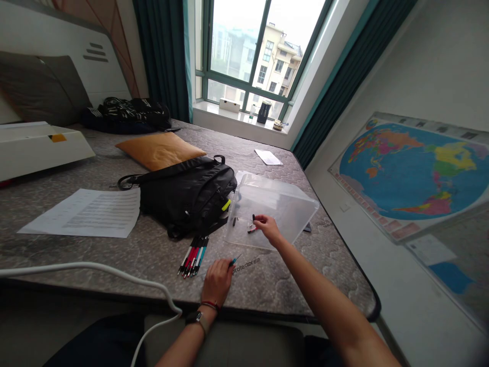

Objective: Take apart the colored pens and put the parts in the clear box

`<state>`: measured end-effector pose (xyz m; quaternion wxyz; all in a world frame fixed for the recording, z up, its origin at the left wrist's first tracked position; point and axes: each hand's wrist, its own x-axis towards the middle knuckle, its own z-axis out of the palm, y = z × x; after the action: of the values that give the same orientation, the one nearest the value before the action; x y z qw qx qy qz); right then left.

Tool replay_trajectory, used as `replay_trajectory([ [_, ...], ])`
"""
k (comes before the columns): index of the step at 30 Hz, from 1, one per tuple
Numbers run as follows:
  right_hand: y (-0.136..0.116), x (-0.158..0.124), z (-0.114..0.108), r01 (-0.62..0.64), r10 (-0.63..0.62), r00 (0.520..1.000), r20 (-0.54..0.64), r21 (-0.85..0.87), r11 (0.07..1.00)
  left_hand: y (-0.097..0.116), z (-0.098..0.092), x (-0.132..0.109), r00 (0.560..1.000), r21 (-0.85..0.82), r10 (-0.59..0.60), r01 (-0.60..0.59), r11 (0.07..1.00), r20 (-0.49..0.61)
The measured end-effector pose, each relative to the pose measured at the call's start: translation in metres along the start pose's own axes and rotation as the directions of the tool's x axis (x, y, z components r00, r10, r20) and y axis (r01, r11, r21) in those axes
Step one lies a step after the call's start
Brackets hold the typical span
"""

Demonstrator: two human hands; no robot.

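**Forearms reach from the lap to pen parts on the mattress**

Closest to the camera are the person's two bare forearms, rising from a dark lap toward the edge of a grey quilted mattress (153,250). A watch (198,318) and a thin red band sit on the left wrist.

The left hand (217,280) rests on the mattress near its front edge, fingers curled shut around a thin teal-tipped pen (235,260) whose tip pokes out up and to the right. Just to the left of this hand lies a bundle of pens (193,256) with red, teal and black barrels, fanned slightly and lying flat.

The right hand (268,228) reaches further out, over a clear plastic case (282,201) that lies on the mattress. Its thumb and fingertips are pinched together on a small dark piece (254,218). A small red piece (251,231) lies just below the fingers on the clear plastic, and another dark cap (234,221) lies a little apart to the left.

A black bag (187,196) sits touching the case's left side, with an orange cushion (158,149) behind it and a printed sheet (87,211) to its left. A white cable (114,272) curves along the mattress front. A world map (416,168) lies to the right, off the mattress.
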<state>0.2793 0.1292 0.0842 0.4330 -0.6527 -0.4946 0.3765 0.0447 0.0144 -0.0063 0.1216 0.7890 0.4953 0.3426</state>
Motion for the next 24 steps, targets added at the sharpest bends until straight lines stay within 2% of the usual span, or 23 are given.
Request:
replay_trajectory([
  [2,-0.003,-0.029,-0.003,-0.062,0.037,0.996,0.077,0.361,0.930,0.000,0.000,0.000,1.000,-0.002,0.002,-0.002,1.000,-0.010],
  [3,-0.004,-0.044,-0.005,-0.090,0.042,0.993,0.113,0.464,0.881,-0.001,0.001,0.000,1.000,-0.002,0.002,-0.002,1.000,-0.015],
  [6,-0.003,-0.084,-0.006,-0.158,0.090,0.986,0.140,0.610,0.776,0.000,0.001,0.001,1.000,0.002,0.003,-0.002,1.000,-0.025],
  [12,0.011,-0.129,0.004,-0.218,0.126,0.976,0.180,0.727,0.651,0.003,0.000,0.002,1.000,0.028,-0.014,0.015,1.000,-0.019],
  [19,0.041,-0.152,0.011,-0.263,0.156,0.965,0.211,0.760,0.594,0.007,-0.003,0.003,1.000,0.053,-0.016,0.016,0.998,-0.006],
  [24,0.066,-0.161,0.021,-0.270,0.200,0.961,0.192,0.808,0.524,0.012,-0.004,0.005,0.999,0.106,-0.019,0.016,0.994,0.026],
])
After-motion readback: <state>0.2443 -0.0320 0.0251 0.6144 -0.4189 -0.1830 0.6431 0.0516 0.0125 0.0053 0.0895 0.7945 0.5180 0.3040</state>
